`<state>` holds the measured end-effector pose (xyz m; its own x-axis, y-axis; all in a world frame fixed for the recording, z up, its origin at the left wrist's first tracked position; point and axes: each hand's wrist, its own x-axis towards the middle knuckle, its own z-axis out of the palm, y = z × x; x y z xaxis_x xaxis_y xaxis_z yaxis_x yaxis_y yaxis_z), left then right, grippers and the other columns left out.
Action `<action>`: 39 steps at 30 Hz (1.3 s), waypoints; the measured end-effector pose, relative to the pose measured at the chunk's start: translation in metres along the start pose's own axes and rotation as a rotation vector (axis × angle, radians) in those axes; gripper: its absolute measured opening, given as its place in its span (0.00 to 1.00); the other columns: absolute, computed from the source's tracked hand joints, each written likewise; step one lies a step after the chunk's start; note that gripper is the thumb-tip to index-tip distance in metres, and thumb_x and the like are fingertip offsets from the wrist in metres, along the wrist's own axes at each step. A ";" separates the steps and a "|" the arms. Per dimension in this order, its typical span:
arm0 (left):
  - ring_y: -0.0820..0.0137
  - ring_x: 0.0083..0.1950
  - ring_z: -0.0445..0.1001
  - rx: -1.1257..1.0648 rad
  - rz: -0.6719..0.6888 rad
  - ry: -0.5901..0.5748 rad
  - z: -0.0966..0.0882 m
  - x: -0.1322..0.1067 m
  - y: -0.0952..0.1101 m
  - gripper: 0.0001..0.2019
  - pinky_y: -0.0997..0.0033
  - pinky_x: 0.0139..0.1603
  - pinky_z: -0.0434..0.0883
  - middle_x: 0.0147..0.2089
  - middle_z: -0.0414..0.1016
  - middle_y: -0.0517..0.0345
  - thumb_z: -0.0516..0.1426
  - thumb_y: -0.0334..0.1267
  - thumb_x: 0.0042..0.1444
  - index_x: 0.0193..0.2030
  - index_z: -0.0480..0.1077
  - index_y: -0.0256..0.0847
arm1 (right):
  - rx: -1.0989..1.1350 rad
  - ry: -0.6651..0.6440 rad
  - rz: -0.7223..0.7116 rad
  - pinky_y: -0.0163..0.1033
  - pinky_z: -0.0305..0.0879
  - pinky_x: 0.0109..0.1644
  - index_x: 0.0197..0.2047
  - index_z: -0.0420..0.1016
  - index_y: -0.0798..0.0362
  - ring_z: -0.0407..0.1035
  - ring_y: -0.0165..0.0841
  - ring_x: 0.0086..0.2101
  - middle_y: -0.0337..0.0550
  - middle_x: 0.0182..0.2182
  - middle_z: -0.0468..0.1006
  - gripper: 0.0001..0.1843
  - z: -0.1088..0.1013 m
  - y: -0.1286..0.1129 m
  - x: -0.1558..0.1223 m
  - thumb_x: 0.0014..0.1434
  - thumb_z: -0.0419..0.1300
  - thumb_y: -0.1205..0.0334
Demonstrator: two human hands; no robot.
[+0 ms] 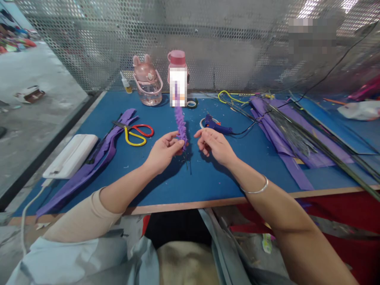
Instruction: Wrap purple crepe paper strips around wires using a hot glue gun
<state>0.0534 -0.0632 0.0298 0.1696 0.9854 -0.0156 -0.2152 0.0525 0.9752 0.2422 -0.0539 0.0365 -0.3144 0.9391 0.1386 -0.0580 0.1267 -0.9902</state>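
Note:
My left hand [166,150] pinches the lower end of a purple ruffled paper flower spike [179,118] between thumb and fingers. The spike stands up from the hand, away from me, and its far tip lies within a blurred patch. Thin dark stem ends show just below the hand. My right hand [214,145] hovers to the right of the spike, apart from it, fingers loosely curled and spread with nothing visible in them. Just beyond that hand lies a blue glue gun [218,126], its black cord running right.
Scissors [133,134] with red and yellow handles, purple paper strips [103,154] and a white power bank [71,156] lie left. At the back stand a clear pink bottle [149,93] and a pink-capped bottle [177,58]. Purple sheets [285,130] and long stems [332,156] cover the right.

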 end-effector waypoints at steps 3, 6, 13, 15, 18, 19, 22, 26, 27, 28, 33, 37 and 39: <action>0.78 0.27 0.70 -0.135 -0.078 0.049 -0.001 0.002 0.004 0.25 0.78 0.30 0.69 0.30 0.74 0.63 0.69 0.42 0.43 0.47 0.69 0.38 | 0.234 -0.099 0.088 0.28 0.53 0.16 0.31 0.62 0.51 0.57 0.22 0.15 0.30 0.19 0.69 0.19 -0.002 -0.004 0.000 0.57 0.62 0.44; 0.79 0.27 0.70 -0.168 -0.076 0.005 0.000 0.001 0.007 0.21 0.80 0.27 0.67 0.32 0.75 0.61 0.69 0.40 0.42 0.43 0.71 0.37 | 0.363 -0.194 0.128 0.28 0.51 0.15 0.27 0.59 0.51 0.56 0.22 0.13 0.29 0.16 0.67 0.23 0.002 -0.007 -0.003 0.54 0.65 0.44; 0.80 0.24 0.66 -0.174 -0.095 -0.038 0.001 -0.002 0.008 0.15 0.79 0.28 0.67 0.27 0.70 0.65 0.68 0.38 0.43 0.37 0.71 0.38 | 0.316 -0.211 0.133 0.26 0.54 0.15 0.34 0.72 0.55 0.62 0.22 0.13 0.35 0.18 0.75 0.21 0.006 -0.006 -0.007 0.55 0.64 0.44; 0.80 0.24 0.66 -0.172 -0.101 -0.043 0.001 -0.002 0.009 0.15 0.78 0.28 0.67 0.26 0.70 0.65 0.67 0.37 0.44 0.39 0.71 0.38 | 0.318 -0.236 0.138 0.26 0.55 0.15 0.38 0.74 0.56 0.62 0.22 0.14 0.36 0.19 0.77 0.19 0.004 -0.007 -0.008 0.55 0.64 0.47; 0.80 0.24 0.65 -0.176 -0.093 -0.057 0.002 -0.002 0.009 0.14 0.79 0.28 0.66 0.26 0.69 0.65 0.67 0.36 0.44 0.36 0.71 0.37 | 0.322 -0.266 0.144 0.26 0.56 0.16 0.41 0.74 0.57 0.63 0.22 0.14 0.38 0.20 0.78 0.20 0.002 -0.008 -0.008 0.56 0.64 0.48; 0.80 0.24 0.65 -0.178 -0.084 -0.062 0.002 -0.002 0.009 0.13 0.78 0.28 0.66 0.27 0.70 0.65 0.67 0.36 0.43 0.35 0.70 0.37 | 0.316 -0.266 0.138 0.26 0.56 0.17 0.39 0.74 0.57 0.63 0.22 0.14 0.37 0.20 0.77 0.19 0.002 -0.007 -0.008 0.55 0.65 0.48; 0.80 0.26 0.67 -0.167 -0.054 -0.049 0.002 -0.001 0.007 0.12 0.78 0.28 0.65 0.31 0.74 0.61 0.67 0.34 0.43 0.33 0.69 0.36 | 0.282 -0.252 0.101 0.26 0.56 0.17 0.33 0.69 0.54 0.61 0.21 0.15 0.33 0.18 0.74 0.17 0.004 -0.006 -0.008 0.54 0.66 0.49; 0.78 0.26 0.69 -0.173 -0.034 -0.009 0.001 -0.002 0.008 0.15 0.77 0.27 0.64 0.33 0.76 0.59 0.66 0.32 0.42 0.35 0.66 0.38 | 0.197 -0.239 0.052 0.27 0.55 0.18 0.30 0.65 0.52 0.59 0.22 0.16 0.30 0.17 0.69 0.20 0.005 -0.006 -0.007 0.56 0.65 0.46; 0.78 0.26 0.69 -0.180 -0.032 0.001 0.001 -0.003 0.009 0.17 0.78 0.26 0.64 0.33 0.76 0.60 0.67 0.32 0.42 0.38 0.66 0.39 | 0.149 -0.225 0.032 0.28 0.55 0.19 0.30 0.65 0.52 0.59 0.22 0.16 0.30 0.17 0.68 0.20 0.001 -0.006 -0.007 0.55 0.65 0.45; 0.78 0.26 0.68 -0.182 -0.033 0.011 0.001 -0.003 0.009 0.20 0.78 0.25 0.63 0.32 0.76 0.61 0.67 0.32 0.41 0.41 0.66 0.40 | 0.079 -0.194 0.000 0.29 0.56 0.19 0.30 0.65 0.52 0.59 0.22 0.16 0.30 0.17 0.68 0.20 -0.004 -0.007 -0.005 0.55 0.64 0.44; 0.78 0.24 0.66 -0.218 -0.078 -0.003 0.001 -0.002 0.011 0.15 0.78 0.24 0.63 0.32 0.74 0.59 0.64 0.42 0.52 0.42 0.66 0.39 | -0.620 0.273 -0.300 0.37 0.65 0.32 0.23 0.66 0.52 0.64 0.28 0.24 0.39 0.21 0.70 0.23 -0.058 -0.004 0.013 0.65 0.52 0.47; 0.77 0.25 0.66 -0.299 -0.098 -0.061 0.001 -0.001 0.011 0.13 0.77 0.24 0.63 0.31 0.74 0.57 0.57 0.47 0.60 0.38 0.66 0.38 | -1.181 0.230 -0.220 0.52 0.63 0.58 0.53 0.72 0.56 0.67 0.47 0.54 0.56 0.53 0.74 0.24 -0.096 0.011 0.027 0.52 0.61 0.61; 0.76 0.27 0.68 -0.318 -0.111 -0.089 0.001 -0.002 0.012 0.13 0.77 0.25 0.64 0.31 0.73 0.56 0.55 0.48 0.62 0.37 0.67 0.38 | -1.281 0.130 -0.117 0.54 0.58 0.63 0.64 0.62 0.61 0.61 0.50 0.60 0.61 0.61 0.66 0.39 -0.104 0.020 0.031 0.48 0.62 0.65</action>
<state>0.0511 -0.0645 0.0418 0.2886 0.9537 -0.0848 -0.4773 0.2201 0.8507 0.3297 0.0106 0.0196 -0.2711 0.9166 0.2939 0.8879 0.3560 -0.2913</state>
